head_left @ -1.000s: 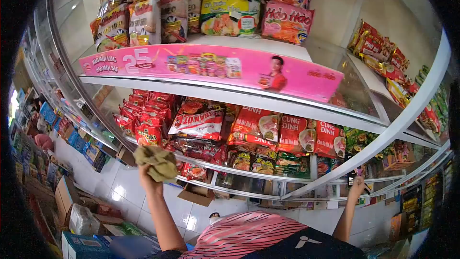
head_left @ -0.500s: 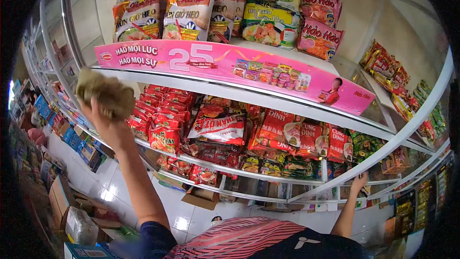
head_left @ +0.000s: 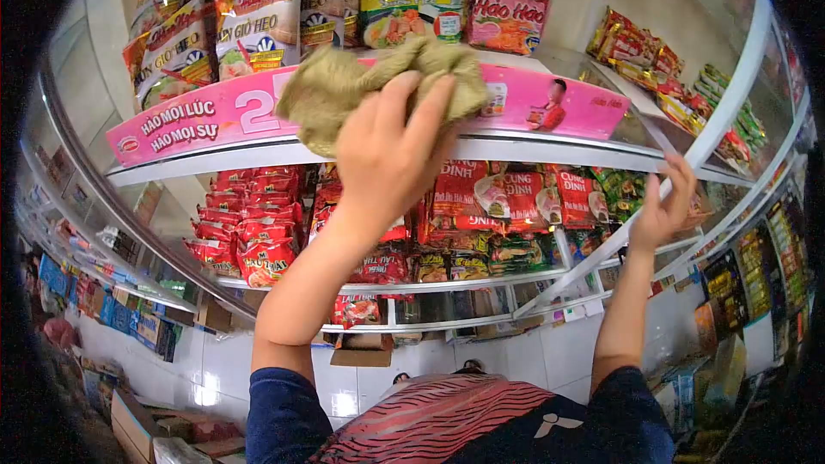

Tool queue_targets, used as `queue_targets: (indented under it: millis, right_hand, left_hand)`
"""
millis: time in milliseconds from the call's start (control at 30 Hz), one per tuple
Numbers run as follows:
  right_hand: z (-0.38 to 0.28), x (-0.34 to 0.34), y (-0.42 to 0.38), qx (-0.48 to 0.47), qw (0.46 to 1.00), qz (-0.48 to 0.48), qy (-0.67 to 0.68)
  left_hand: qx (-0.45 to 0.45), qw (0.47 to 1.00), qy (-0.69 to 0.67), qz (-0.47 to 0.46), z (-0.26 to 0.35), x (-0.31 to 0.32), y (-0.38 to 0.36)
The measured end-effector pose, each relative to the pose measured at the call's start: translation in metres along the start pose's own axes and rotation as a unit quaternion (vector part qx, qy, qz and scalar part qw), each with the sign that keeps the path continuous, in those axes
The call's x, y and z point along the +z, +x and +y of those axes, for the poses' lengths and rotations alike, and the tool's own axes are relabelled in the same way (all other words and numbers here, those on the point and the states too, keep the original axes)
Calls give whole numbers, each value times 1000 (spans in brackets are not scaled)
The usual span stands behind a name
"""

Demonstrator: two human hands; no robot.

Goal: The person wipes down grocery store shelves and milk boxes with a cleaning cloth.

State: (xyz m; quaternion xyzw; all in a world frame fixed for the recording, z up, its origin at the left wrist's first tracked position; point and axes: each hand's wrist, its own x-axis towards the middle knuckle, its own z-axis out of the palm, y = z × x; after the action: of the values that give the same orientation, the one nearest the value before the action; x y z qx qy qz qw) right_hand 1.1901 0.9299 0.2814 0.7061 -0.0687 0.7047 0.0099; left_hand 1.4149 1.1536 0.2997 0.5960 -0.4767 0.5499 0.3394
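Note:
My left hand (head_left: 391,150) is closed on a crumpled olive-green cloth (head_left: 331,99). The cloth lies against the pink promotional strip (head_left: 206,120) along the front of the upper shelf, covering its middle part. To the right, my right hand (head_left: 663,206) is raised at the slanted white metal frame (head_left: 722,94) of the rack, its fingers curled about the bar. Just above the cloth stand bags of instant noodles, among them a yellow-and-green pack (head_left: 412,13) and a pink pack (head_left: 509,21).
Red noodle packets (head_left: 266,253) fill the lower shelf (head_left: 481,285) beneath the strip. White-and-brown bags (head_left: 258,26) stand at upper left. More packets (head_left: 640,47) lie at right behind the frame. Cardboard boxes (head_left: 133,421) sit on the tiled floor (head_left: 206,369) at lower left.
My left hand has swept the cloth from the strip's left end rightward to its middle. My right hand has moved up along the frame. The view has shifted, bringing the shelf further left.

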Motion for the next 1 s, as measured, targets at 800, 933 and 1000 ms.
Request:
queue_targets:
  millis: [800, 933, 1000]
  right_hand:
    - [13, 79, 3, -26, 990, 128, -54]
    - [15, 82, 2, -19, 988, 140, -64]
    - [14, 80, 2, -22, 988, 143, -60]
  left_hand:
    - [-73, 987, 111, 92, -42, -8, -18]
    - [-200, 929, 239, 200, -147, -66, -35]
    - [-244, 912, 233, 233, -159, -70, -37]
